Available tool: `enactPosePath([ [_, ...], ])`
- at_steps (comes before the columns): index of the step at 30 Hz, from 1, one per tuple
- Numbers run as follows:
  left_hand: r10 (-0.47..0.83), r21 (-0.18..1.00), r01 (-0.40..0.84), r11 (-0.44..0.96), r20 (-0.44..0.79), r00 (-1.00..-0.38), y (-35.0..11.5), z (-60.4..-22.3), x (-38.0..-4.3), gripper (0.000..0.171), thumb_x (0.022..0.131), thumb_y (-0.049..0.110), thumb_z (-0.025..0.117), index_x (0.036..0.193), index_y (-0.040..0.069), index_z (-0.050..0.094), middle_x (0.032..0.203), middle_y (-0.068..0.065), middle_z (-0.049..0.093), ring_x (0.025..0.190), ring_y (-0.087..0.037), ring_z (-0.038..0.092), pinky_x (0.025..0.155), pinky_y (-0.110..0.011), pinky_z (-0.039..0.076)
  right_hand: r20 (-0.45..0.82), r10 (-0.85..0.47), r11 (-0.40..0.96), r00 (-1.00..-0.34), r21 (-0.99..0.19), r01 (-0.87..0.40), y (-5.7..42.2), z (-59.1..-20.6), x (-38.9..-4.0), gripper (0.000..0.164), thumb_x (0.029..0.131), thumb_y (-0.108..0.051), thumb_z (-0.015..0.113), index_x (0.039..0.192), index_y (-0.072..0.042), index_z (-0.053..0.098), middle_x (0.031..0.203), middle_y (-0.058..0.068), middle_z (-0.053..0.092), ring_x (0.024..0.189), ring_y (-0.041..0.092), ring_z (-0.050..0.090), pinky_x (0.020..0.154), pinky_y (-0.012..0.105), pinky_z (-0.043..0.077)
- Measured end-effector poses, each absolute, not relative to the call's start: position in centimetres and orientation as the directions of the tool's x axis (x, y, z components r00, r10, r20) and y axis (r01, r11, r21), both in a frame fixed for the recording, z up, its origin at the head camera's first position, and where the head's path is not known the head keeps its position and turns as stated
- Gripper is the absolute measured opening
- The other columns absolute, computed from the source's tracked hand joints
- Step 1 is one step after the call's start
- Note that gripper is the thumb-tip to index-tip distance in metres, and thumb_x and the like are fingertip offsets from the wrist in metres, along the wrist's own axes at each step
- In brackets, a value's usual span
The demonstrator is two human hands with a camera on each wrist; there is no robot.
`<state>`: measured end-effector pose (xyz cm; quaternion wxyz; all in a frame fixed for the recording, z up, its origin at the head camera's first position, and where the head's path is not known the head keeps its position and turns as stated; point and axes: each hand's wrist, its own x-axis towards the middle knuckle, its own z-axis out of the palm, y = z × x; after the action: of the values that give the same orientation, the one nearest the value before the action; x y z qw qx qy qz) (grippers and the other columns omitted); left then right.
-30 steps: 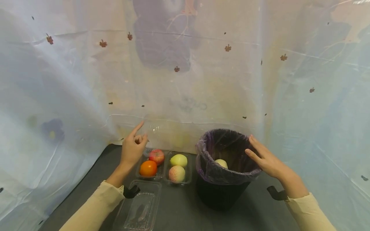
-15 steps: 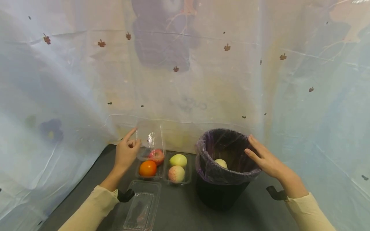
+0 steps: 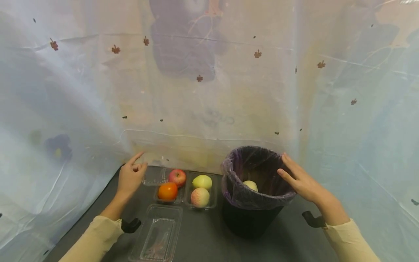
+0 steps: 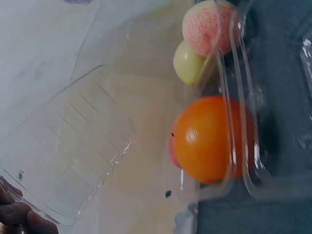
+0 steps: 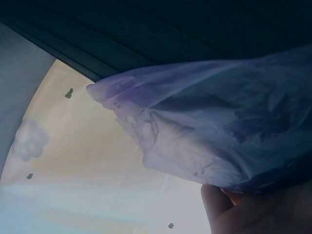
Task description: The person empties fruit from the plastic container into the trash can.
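My left hand [image 3: 131,177] pinches the edge of a clear plastic lid [image 4: 63,146] at the left of the fruit. Right beside the lid, a clear box [image 3: 180,201] holds a red apple [image 3: 178,177] and a smooth orange fruit [image 3: 168,191]. Next to that box, another clear box [image 3: 214,203] contains a yellow fruit [image 3: 202,182] and a blushed peach [image 3: 200,197]. My right hand [image 3: 302,182] rests with straight fingers at the right rim of a dark bin [image 3: 248,222], against its translucent purple liner bag [image 5: 195,117]. A pale fruit [image 3: 251,185] shows inside the bin.
In front of the fruit, another clear plastic tray [image 3: 160,233] lies on the dark tabletop [image 3: 203,236]. A patterned plastic sheet [image 3: 209,109] hangs behind and along both sides of the table.
My left hand has moved left and down with the clear lid, which has swung from above the apple to its left. My right hand has stayed at the bin's rim.
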<state>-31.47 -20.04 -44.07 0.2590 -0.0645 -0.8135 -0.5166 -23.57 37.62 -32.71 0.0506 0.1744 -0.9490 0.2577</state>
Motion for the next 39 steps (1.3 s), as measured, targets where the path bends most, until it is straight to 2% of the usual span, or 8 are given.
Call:
enactPosePath([
  [6,-0.157,0.822,0.351,0.448,0.459,-0.875,-21.9,-44.8,-31.6,0.056,0.108,0.022,0.064,0.161,0.009,0.051,0.053,0.003,0.045,0.041,-0.008,0.033,0.043,-0.029,0.030,0.184,-0.305,0.804,-0.934,-0.477,-0.356,37.6,-32.8,-23.5,0.078,0.114,-0.039,0.050,0.171,0.000,0.014,0.177,0.026,0.004,0.160,0.056,0.006,0.119,0.080,0.013],
  [15,-0.138,0.834,0.305,0.460,0.406,-0.903,-24.4,-45.8,-32.0,0.058,0.111,0.030,0.059,0.164,0.011,0.046,0.052,0.003,0.050,0.041,-0.013,0.036,0.044,-0.032,0.035,0.189,-0.309,0.804,-0.932,-0.471,-0.362,37.8,-32.9,-23.5,0.078,0.114,-0.038,0.051,0.171,-0.001,0.014,0.177,0.026,0.005,0.160,0.055,0.007,0.119,0.079,0.014],
  [21,-0.134,0.835,0.276,0.477,0.379,-0.916,-25.7,-46.2,-32.3,0.056,0.111,0.026,0.058,0.164,0.009,0.046,0.052,0.001,0.053,0.039,-0.011,0.032,0.039,-0.030,0.031,0.189,-0.305,0.805,-0.934,-0.474,-0.358,37.7,-32.9,-23.4,0.078,0.114,-0.039,0.051,0.171,0.000,0.015,0.178,0.024,0.004,0.160,0.055,0.007,0.119,0.079,0.014],
  [27,-0.134,0.835,0.244,0.493,0.350,-0.927,-27.0,-47.1,-33.1,0.057,0.111,0.027,0.057,0.163,0.005,0.046,0.051,0.005,0.052,0.040,-0.010,0.034,0.041,-0.030,0.033,0.195,-0.305,0.804,-0.932,-0.472,-0.362,37.8,-32.9,-23.5,0.077,0.114,-0.038,0.051,0.170,0.001,0.016,0.177,0.025,0.005,0.160,0.055,0.007,0.119,0.080,0.014],
  [32,-0.124,0.851,0.181,0.493,0.275,-0.953,-27.9,-48.1,-33.4,0.060,0.111,0.027,0.058,0.163,0.001,0.042,0.055,0.001,0.056,0.044,-0.012,0.038,0.043,-0.030,0.035,0.194,-0.306,0.804,-0.932,-0.472,-0.362,37.8,-32.9,-23.5,0.077,0.114,-0.038,0.051,0.171,0.000,0.015,0.177,0.025,0.004,0.160,0.055,0.006,0.119,0.080,0.013],
  [39,-0.185,0.889,0.043,0.456,0.142,-0.972,-29.3,-49.6,-34.1,0.062,0.110,0.028,0.058,0.164,0.001,0.041,0.059,0.005,0.057,0.052,-0.013,0.051,0.051,-0.030,0.041,0.193,-0.310,0.803,-0.931,-0.470,-0.366,37.7,-32.9,-23.5,0.077,0.114,-0.038,0.050,0.170,0.002,0.015,0.177,0.027,0.005,0.160,0.056,0.007,0.119,0.080,0.014],
])
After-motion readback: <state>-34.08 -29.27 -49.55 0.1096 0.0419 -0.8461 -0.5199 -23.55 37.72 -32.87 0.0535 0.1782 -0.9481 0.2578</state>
